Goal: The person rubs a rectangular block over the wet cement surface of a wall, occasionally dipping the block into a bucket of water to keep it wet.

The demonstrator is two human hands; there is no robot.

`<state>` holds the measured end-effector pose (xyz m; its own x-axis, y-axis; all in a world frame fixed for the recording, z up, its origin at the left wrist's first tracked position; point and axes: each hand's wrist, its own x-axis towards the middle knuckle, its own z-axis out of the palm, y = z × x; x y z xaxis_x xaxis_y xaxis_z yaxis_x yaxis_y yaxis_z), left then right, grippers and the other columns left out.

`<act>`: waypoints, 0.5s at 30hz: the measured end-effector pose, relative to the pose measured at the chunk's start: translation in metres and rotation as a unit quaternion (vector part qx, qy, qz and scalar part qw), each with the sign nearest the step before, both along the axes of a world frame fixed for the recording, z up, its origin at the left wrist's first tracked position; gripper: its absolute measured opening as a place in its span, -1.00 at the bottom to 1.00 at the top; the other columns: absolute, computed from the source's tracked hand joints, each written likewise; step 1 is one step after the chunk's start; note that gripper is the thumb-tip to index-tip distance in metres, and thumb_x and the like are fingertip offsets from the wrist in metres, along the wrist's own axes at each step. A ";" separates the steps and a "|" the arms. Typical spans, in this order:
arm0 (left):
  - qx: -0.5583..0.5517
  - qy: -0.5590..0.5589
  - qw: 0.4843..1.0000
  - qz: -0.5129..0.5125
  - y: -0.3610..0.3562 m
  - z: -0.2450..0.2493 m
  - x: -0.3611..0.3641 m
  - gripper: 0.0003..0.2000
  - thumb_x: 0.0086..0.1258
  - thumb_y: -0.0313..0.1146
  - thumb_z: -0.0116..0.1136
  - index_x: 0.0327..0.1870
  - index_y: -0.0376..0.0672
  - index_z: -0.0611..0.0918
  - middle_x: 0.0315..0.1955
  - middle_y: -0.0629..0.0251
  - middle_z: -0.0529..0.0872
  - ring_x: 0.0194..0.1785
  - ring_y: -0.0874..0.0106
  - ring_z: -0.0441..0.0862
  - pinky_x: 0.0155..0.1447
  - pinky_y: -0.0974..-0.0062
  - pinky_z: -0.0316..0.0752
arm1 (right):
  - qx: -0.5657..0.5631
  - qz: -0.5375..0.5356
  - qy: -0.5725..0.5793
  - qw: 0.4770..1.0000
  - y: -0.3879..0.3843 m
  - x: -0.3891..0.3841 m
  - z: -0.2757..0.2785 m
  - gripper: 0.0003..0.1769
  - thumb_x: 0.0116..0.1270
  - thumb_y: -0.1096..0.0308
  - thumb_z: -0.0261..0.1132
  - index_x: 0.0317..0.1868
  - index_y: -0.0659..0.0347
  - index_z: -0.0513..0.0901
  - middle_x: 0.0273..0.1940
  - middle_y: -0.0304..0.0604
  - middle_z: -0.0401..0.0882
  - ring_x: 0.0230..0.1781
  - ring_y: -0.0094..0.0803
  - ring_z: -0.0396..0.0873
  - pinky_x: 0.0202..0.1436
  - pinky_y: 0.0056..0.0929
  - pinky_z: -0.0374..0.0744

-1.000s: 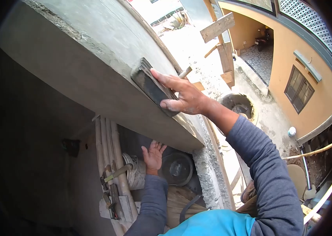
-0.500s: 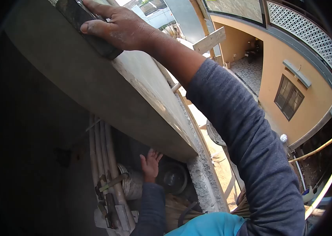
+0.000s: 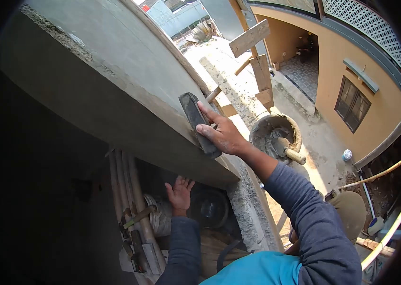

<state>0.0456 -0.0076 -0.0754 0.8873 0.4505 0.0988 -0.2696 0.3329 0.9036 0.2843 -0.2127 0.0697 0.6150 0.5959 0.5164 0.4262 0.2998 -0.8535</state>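
Observation:
My right hand [image 3: 226,135] grips a dark rectangular plastering float [image 3: 192,113], thumb on its near side and fingers partly hidden beyond. The float rests against the edge of a grey plastered concrete ledge [image 3: 148,71], near its lower end. Rough, crumbly plaster shows along the ledge's upper left edge. Below the ledge, my left hand [image 3: 180,194] is held palm up with its fingers spread, and nothing lies in it.
A bucket of wet mortar [image 3: 298,130] with a trowel [image 3: 294,155] in it stands right of the ledge. Bamboo poles [image 3: 137,190] and a pale bucket [image 3: 162,221] are below left. Wooden boards [image 3: 261,78] rise beyond; a window [image 3: 351,104] is at right.
My right hand has brought the float down along the ledge, from the upper left toward the lower right end. The mortar bucket has come into fuller view. My left hand stays open below.

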 end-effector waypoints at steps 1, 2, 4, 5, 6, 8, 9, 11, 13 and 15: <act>-0.021 -0.013 1.000 -0.012 0.004 -0.005 -0.003 -0.10 0.37 0.48 -0.29 0.42 -0.19 0.37 0.35 0.22 0.44 0.41 0.28 0.34 0.48 0.05 0.18 | 0.028 0.010 0.021 0.999 -0.002 -0.002 0.037 -0.13 0.36 -0.13 0.18 0.51 0.22 0.21 0.24 0.29 0.50 0.26 0.07 0.51 0.35 -0.26 0.40; -0.041 -0.026 0.998 -0.026 0.009 -0.009 -0.005 -0.12 0.37 0.48 -0.27 0.39 -0.17 0.41 0.31 0.23 0.49 0.38 0.28 0.38 0.47 0.05 0.20 | 0.085 0.019 -0.007 0.996 -0.001 -0.004 0.072 -0.13 0.36 -0.15 0.17 0.51 0.23 0.22 0.20 0.29 0.53 0.24 0.05 0.53 0.33 -0.28 0.42; -0.056 -0.039 0.997 -0.039 0.015 -0.016 -0.007 -0.14 0.36 0.48 -0.25 0.37 -0.15 0.44 0.28 0.25 0.51 0.35 0.29 0.41 0.46 0.05 0.22 | 0.155 -0.046 -0.123 0.979 0.003 -0.008 0.145 -0.15 0.35 -0.17 0.16 0.47 0.24 0.28 0.11 0.26 0.59 0.15 0.01 0.59 0.27 -0.22 0.47; -0.071 -0.059 0.994 -0.055 0.017 -0.017 -0.006 -0.15 0.36 0.48 -0.24 0.34 -0.13 0.47 0.25 0.27 0.54 0.32 0.30 0.44 0.45 0.05 0.24 | 0.165 -0.059 -0.154 0.972 0.000 -0.011 0.175 -0.16 0.35 -0.16 0.16 0.46 0.24 0.30 0.08 0.25 0.62 0.13 -0.01 0.61 0.26 -0.21 0.49; -0.072 -0.055 0.994 -0.055 0.016 -0.015 -0.006 -0.15 0.36 0.48 -0.24 0.34 -0.13 0.47 0.25 0.27 0.54 0.32 0.30 0.44 0.45 0.05 0.24 | 0.165 -0.060 -0.151 0.973 -0.010 -0.016 0.199 -0.16 0.35 -0.16 0.16 0.46 0.24 0.30 0.08 0.25 0.62 0.13 -0.01 0.61 0.26 -0.21 0.49; -0.044 -0.026 0.999 -0.013 0.010 -0.011 -0.005 -0.14 0.35 0.49 -0.25 0.35 -0.13 0.46 0.26 0.27 0.54 0.33 0.31 0.44 0.44 0.06 0.24 | 0.010 0.034 -0.097 0.995 -0.020 -0.023 0.228 -0.19 0.33 -0.14 0.15 0.44 0.22 0.34 0.04 0.20 0.64 0.11 -0.04 0.62 0.24 -0.21 0.51; -0.046 -0.028 0.998 -0.012 0.007 -0.008 -0.003 -0.14 0.35 0.49 -0.25 0.35 -0.13 0.46 0.26 0.27 0.54 0.33 0.31 0.44 0.44 0.06 0.24 | 0.060 -0.033 -0.137 0.988 -0.006 -0.021 0.218 -0.18 0.32 -0.13 0.14 0.47 0.18 0.31 0.04 0.17 0.64 0.13 -0.06 0.60 0.24 -0.26 0.52; -0.018 0.001 1.000 0.006 0.000 -0.001 -0.003 -0.12 0.35 0.50 -0.28 0.37 -0.14 0.44 0.29 0.26 0.51 0.36 0.31 0.40 0.45 0.08 0.24 | 0.034 -0.055 -0.132 0.989 0.002 -0.017 0.178 -0.16 0.32 -0.16 0.12 0.49 0.15 0.28 0.05 0.18 0.64 0.13 -0.02 0.59 0.23 -0.24 0.51; -0.019 0.004 1.000 0.006 -0.004 0.003 -0.002 -0.11 0.35 0.50 -0.29 0.38 -0.16 0.42 0.30 0.26 0.49 0.37 0.31 0.38 0.45 0.09 0.24 | -0.063 0.002 -0.072 0.995 -0.005 -0.010 0.126 -0.14 0.36 -0.19 0.15 0.51 0.15 0.24 0.14 0.27 0.58 0.20 0.04 0.56 0.31 -0.28 0.42; -0.020 0.003 1.000 0.003 -0.007 0.006 0.001 -0.10 0.35 0.50 -0.31 0.40 -0.17 0.40 0.31 0.27 0.48 0.38 0.32 0.36 0.44 0.10 0.24 | -0.136 0.037 -0.027 0.990 -0.007 -0.004 0.073 -0.12 0.37 -0.14 0.22 0.54 0.13 0.16 0.32 0.19 0.45 0.33 -0.03 0.45 0.43 -0.31 0.33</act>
<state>0.0464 -0.0145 -0.0690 0.8856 0.4583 0.0747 -0.2652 0.3670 0.8916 0.2805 -0.2196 0.1429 0.5407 0.7592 0.3623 0.4596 0.0942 -0.8831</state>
